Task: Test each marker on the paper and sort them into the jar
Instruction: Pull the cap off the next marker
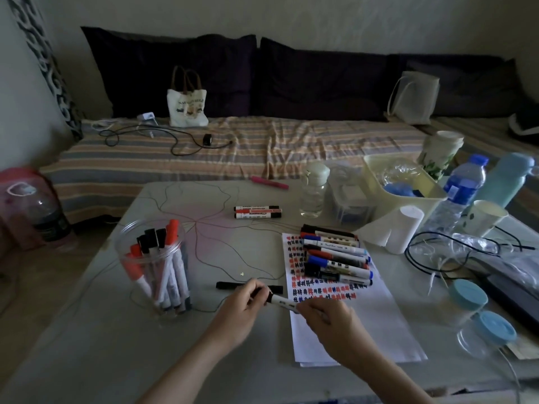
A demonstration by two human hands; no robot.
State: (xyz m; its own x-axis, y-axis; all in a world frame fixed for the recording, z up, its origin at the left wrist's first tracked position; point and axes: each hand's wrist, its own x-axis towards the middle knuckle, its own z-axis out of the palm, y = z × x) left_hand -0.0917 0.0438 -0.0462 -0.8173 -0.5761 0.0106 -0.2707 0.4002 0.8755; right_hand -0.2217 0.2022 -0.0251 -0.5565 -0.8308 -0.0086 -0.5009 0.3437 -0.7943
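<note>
1. A black-capped marker is pinched over the paper: cap end by the left hand, barrel by the right hand.
2. Ink could get smeared on fingers if the cap is yanked off crooked.
3. The jar could easily get knocked over, tbh.

Marker in hands: black cap end hidden inside the left hand's fingers; other end covered by the right hand.
Black marker on the table: middle hidden behind the left hand.
Paper: written marks too small to read; upper part buried under the marker pile.
Forearms: cut off at the bottom edge.
Pink bottle: cut off at the left edge.
Tote bag print: blurred, unreadable.
</note>
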